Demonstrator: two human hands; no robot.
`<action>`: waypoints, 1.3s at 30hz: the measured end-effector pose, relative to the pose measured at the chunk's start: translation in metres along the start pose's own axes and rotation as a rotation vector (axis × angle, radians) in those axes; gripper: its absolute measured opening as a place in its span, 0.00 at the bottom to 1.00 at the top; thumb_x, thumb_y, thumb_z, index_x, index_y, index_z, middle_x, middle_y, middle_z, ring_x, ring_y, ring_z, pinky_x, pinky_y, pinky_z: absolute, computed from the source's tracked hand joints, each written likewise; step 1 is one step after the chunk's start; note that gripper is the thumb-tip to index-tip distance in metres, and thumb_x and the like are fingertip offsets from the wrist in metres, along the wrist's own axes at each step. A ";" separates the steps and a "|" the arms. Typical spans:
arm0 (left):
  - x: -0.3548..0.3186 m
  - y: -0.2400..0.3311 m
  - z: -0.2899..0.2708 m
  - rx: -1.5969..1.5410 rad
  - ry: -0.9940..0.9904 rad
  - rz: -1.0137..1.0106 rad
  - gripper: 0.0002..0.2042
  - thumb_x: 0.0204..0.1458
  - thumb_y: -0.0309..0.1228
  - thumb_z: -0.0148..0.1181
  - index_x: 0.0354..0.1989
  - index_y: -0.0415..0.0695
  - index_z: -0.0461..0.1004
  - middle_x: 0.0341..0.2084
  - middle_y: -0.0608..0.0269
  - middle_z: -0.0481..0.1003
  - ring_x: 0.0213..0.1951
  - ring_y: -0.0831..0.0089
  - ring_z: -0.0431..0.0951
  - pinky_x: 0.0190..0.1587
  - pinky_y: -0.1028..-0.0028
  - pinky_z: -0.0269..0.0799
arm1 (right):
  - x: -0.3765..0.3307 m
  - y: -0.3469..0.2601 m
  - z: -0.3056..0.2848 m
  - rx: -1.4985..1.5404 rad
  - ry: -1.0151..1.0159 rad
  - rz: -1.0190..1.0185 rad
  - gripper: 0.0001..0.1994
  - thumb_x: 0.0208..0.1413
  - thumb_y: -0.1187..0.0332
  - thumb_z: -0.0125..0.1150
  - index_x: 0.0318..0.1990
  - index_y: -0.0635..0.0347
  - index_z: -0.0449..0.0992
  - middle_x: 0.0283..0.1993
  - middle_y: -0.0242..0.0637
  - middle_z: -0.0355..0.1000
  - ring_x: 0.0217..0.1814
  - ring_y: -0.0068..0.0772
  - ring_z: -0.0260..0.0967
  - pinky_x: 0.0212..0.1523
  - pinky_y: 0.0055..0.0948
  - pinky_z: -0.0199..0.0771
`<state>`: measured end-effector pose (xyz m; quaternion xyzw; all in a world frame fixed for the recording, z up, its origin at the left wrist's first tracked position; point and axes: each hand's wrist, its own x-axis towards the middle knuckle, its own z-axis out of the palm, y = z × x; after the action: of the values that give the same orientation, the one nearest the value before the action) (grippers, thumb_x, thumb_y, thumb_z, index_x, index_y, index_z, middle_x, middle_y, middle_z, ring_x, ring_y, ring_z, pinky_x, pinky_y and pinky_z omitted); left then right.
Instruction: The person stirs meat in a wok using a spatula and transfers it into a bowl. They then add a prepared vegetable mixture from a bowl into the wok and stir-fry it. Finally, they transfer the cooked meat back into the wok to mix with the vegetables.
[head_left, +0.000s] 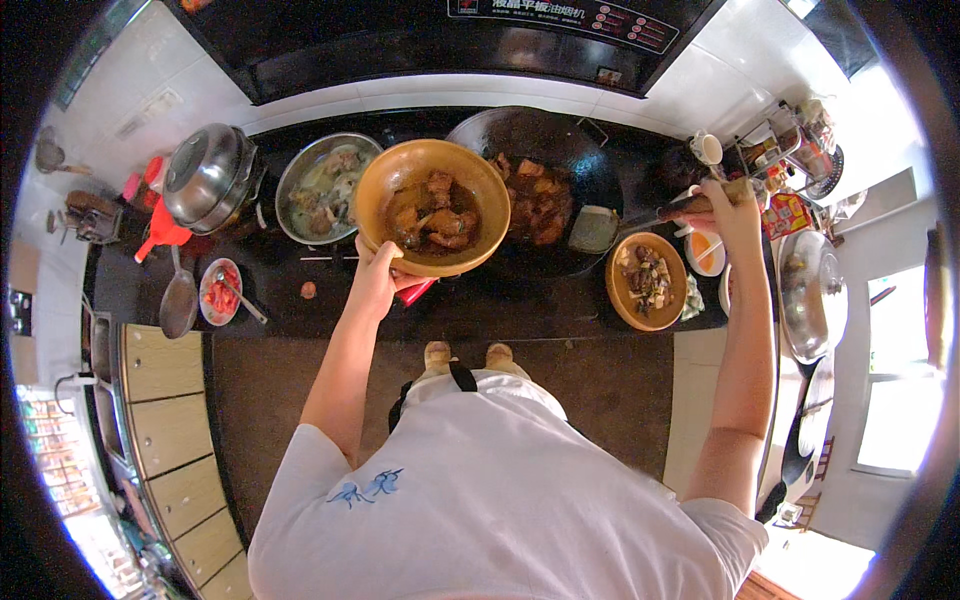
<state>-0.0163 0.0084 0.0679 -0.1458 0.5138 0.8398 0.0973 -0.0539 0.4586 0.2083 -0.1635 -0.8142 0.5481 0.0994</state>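
Observation:
My left hand (376, 275) grips the near rim of a yellow-brown bowl (490, 185) with its thumb on the edge. Chunks of browned meat (435, 222) lie in brown sauce inside, and the bowl is held up beside the wok (590, 150). More dark braised pieces (540, 205) sit in the wok. My right hand (712, 212) is closed round the wooden handle of a spatula (594, 229), whose flat blade rests at the wok's near right side. Nearest that hand are a white bowl with orange contents (706, 268) and a tan bowl of mixed chopped ingredients (646, 318).
A steel basin (372, 150) with pale food in liquid stands behind the held bowl. To the left are a lidded steel pot (210, 165), a ladle (180, 300) and a bowl of red pieces (205, 310). A range hood (400, 50) hangs above; a lidded pan (815, 300) sits right.

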 end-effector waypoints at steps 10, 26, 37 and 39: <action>-0.031 0.016 -0.010 0.038 0.016 0.009 0.26 0.55 0.26 0.44 0.60 0.46 0.41 0.56 0.44 0.58 0.48 0.47 0.75 0.39 0.54 0.84 | -0.001 0.114 0.060 0.500 -0.020 0.150 0.13 0.56 0.67 0.57 0.38 0.73 0.74 0.33 0.51 0.75 0.31 0.42 0.78 0.34 0.28 0.84; -0.033 0.027 0.000 0.090 0.033 -0.004 0.29 0.56 0.27 0.44 0.63 0.48 0.36 0.56 0.43 0.57 0.48 0.49 0.76 0.39 0.56 0.84 | -0.059 0.145 0.094 0.856 0.156 0.303 0.16 0.58 0.66 0.57 0.45 0.74 0.70 0.44 0.50 0.72 0.42 0.44 0.77 0.47 0.32 0.82; -0.014 0.046 0.013 0.223 0.037 -0.034 0.31 0.54 0.29 0.48 0.63 0.49 0.38 0.56 0.45 0.59 0.49 0.50 0.75 0.40 0.56 0.83 | -0.058 0.134 0.052 0.792 0.197 0.167 0.14 0.60 0.67 0.54 0.43 0.73 0.71 0.42 0.50 0.74 0.40 0.42 0.77 0.43 0.36 0.85; -0.009 0.053 0.019 0.264 0.042 -0.061 0.33 0.52 0.30 0.49 0.63 0.50 0.38 0.57 0.45 0.57 0.50 0.49 0.74 0.41 0.56 0.83 | -0.055 0.128 0.045 0.788 0.177 0.130 0.13 0.59 0.69 0.54 0.42 0.74 0.71 0.42 0.50 0.74 0.39 0.43 0.77 0.41 0.35 0.85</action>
<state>-0.0276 0.0016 0.1235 -0.1648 0.6171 0.7584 0.1302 0.0021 0.4431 0.0732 -0.2104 -0.5181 0.8071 0.1895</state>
